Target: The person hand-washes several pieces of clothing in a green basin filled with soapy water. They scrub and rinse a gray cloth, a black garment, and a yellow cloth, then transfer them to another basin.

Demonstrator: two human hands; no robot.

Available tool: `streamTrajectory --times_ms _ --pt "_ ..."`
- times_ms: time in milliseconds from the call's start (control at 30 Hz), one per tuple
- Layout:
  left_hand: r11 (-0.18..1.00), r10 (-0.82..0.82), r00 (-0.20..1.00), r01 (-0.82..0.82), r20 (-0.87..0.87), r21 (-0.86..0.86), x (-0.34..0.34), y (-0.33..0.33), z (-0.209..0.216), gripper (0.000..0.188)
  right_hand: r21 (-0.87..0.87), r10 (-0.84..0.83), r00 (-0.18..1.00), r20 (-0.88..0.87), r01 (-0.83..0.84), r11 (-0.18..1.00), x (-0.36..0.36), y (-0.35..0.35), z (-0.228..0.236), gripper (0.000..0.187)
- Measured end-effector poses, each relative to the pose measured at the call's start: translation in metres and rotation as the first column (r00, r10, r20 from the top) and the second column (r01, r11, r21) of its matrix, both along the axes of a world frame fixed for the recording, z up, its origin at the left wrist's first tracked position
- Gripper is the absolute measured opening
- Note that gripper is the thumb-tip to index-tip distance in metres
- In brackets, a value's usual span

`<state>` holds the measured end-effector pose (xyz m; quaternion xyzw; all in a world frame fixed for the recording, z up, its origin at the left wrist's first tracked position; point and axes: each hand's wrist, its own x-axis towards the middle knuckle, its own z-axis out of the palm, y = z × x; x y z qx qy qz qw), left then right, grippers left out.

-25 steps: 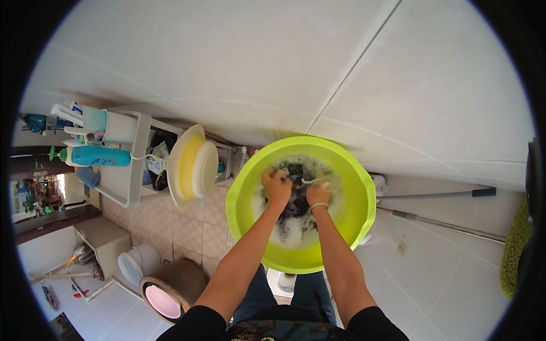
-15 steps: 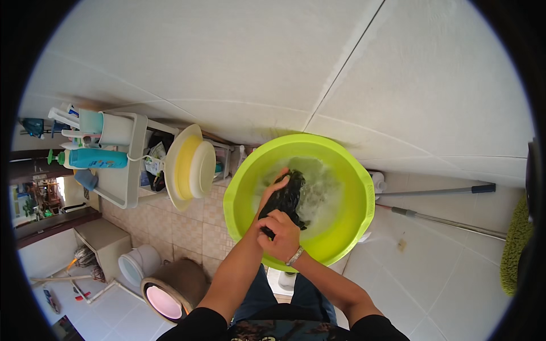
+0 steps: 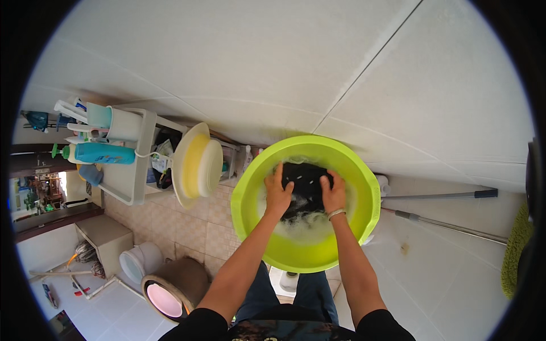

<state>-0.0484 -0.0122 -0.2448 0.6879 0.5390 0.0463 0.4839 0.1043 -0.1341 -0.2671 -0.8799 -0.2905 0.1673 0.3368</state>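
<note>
A round lime-green basin point(image 3: 244, 216) holds cloudy, foamy water. In it lies a wet black cloth garment point(image 3: 307, 181), spread out with a few small light marks on its upper face; its exact kind I cannot make out. My left hand point(image 3: 277, 192) has hold of the cloth's left edge, thumb on top. On the opposite edge my right hand point(image 3: 334, 194), with a bracelet at the wrist, grips it in the same way. Some fingertips are hidden behind or under the fabric. White suds point(image 3: 304, 227) float at the near side of the garment.
To the left stands a grey-white shelf rack point(image 3: 135, 182) with a blue bottle point(image 3: 105, 153) and yellow-and-white basins point(image 3: 196, 165). A white bucket point(image 3: 142, 258) and a brown bin point(image 3: 185, 281) are lower left. Pole handles point(image 3: 438, 196) lean at right; the tiled wall rises behind.
My hands were close together on the bunched black garment. They have moved apart, the right one to the right, and the garment is now spread between them, lower in the water.
</note>
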Motion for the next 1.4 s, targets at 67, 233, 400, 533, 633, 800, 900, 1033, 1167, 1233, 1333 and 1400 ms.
streamTrajectory --times_ms 67,233,400,533,633,800,900,1033,1167,1233,1333,1400 --pt "0.949 -0.259 0.917 0.300 -0.303 0.094 -0.004 -0.007 -0.006 0.055 -0.202 0.146 0.959 0.242 -0.097 0.975 -0.028 -0.003 0.014 0.055" --pt "0.880 -0.424 0.743 0.472 -0.518 -0.043 0.013 -0.015 -0.015 0.049 -0.580 0.476 0.876 -0.077 -0.428 0.693 -0.020 0.009 0.002 0.062" --pt "0.849 0.343 0.917 -0.211 0.202 -0.485 0.032 -0.003 -0.014 0.044 -0.008 -0.150 0.931 -0.332 0.156 0.988 -0.010 0.027 -0.010 0.018" --pt "0.228 0.809 0.540 0.071 0.230 -0.971 -0.008 0.014 -0.024 0.050 0.490 0.302 0.893 -0.335 -0.109 0.865 -0.078 0.036 0.099 0.019" --pt "0.298 0.821 0.452 0.183 0.350 -0.937 0.021 -0.004 0.037 0.042 0.426 0.358 0.926 -0.122 -0.277 0.861 -0.101 0.015 0.139 0.016" --pt "0.222 0.811 0.454 0.347 0.370 -0.911 -0.004 -0.003 0.022 0.019 0.326 0.414 0.910 0.030 -0.401 0.856 -0.117 0.021 0.166 0.008" --pt "0.208 0.849 0.396 0.357 0.350 -0.911 -0.023 -0.016 0.004 0.029 0.186 0.410 0.892 0.192 -0.443 0.877 -0.096 0.031 0.123 0.013" --pt "0.300 0.809 0.553 -0.099 0.198 -0.949 -0.007 -0.023 0.027 0.035 -0.036 0.209 0.965 0.159 -0.206 0.978 -0.040 0.045 0.079 0.023" --pt "0.346 0.809 0.550 -0.161 0.207 -0.924 -0.015 -0.012 0.071 0.035 0.297 -0.022 0.920 0.391 -0.103 0.949 -0.011 0.049 0.089 0.039" --pt "0.359 0.802 0.549 -0.127 0.236 -0.925 -0.018 -0.003 0.094 0.034 0.208 -0.052 0.998 -0.030 0.057 0.976 -0.004 0.027 0.081 0.046" --pt "0.376 0.730 0.621 -0.014 0.287 -0.926 -0.022 -0.006 0.134 0.030 -0.181 -0.188 0.669 -0.719 0.081 0.980 0.004 -0.008 0.068 0.063" --pt "0.376 0.690 0.645 0.066 0.327 -0.924 -0.020 -0.026 0.162 0.023 -0.327 -0.326 0.103 -0.940 0.008 0.945 -0.013 -0.003 0.102 0.074"
